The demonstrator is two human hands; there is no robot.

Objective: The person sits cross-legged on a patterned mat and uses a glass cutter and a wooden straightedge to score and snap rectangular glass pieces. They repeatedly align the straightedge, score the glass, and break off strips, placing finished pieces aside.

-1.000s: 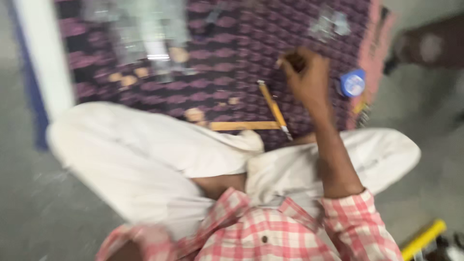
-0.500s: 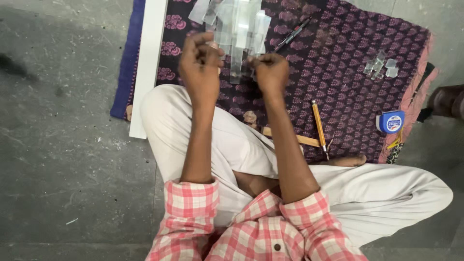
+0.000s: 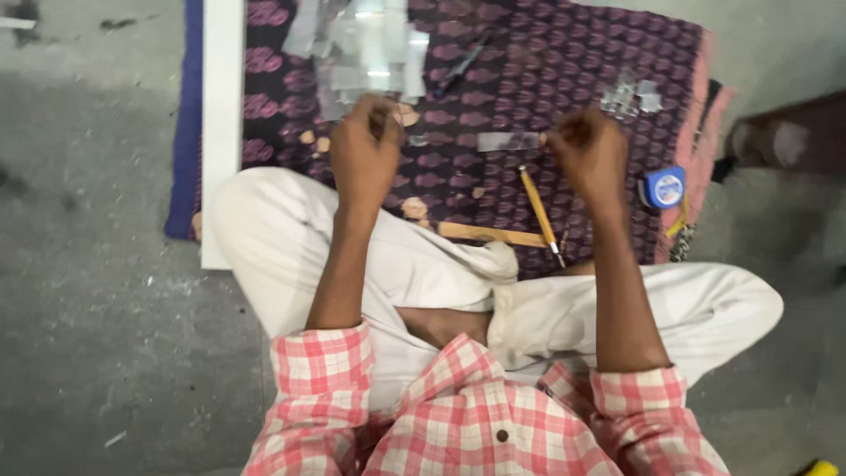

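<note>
I sit cross-legged on a purple patterned cloth (image 3: pixel 564 62). My right hand (image 3: pixel 589 152) pinches the end of a narrow clear glass strip (image 3: pixel 507 141), which points left above the cloth. My left hand (image 3: pixel 366 152) is curled shut at the near edge of a pile of clear glass pieces (image 3: pixel 370 44). It seems to pinch a small clear piece (image 3: pixel 414 139), mostly hidden by the fingers. The hands are about a forearm's length apart. A yellow-handled cutter (image 3: pixel 538 210) and a wooden ruler (image 3: pixel 489 234) lie on the cloth below my right hand.
A long white board (image 3: pixel 222 132) lies along the cloth's left edge. A blue tape measure (image 3: pixel 665 188) sits at the right edge, small glass offcuts (image 3: pixel 630 95) behind it and a dark pen (image 3: pixel 463 63) near the pile. Another person's foot (image 3: pixel 784 141) rests at far right. Grey concrete floor lies all around.
Half a second ago both hands were close together at the glass pile. They have since drawn apart, the right hand moving right with the glass strip. The view has steadied.
</note>
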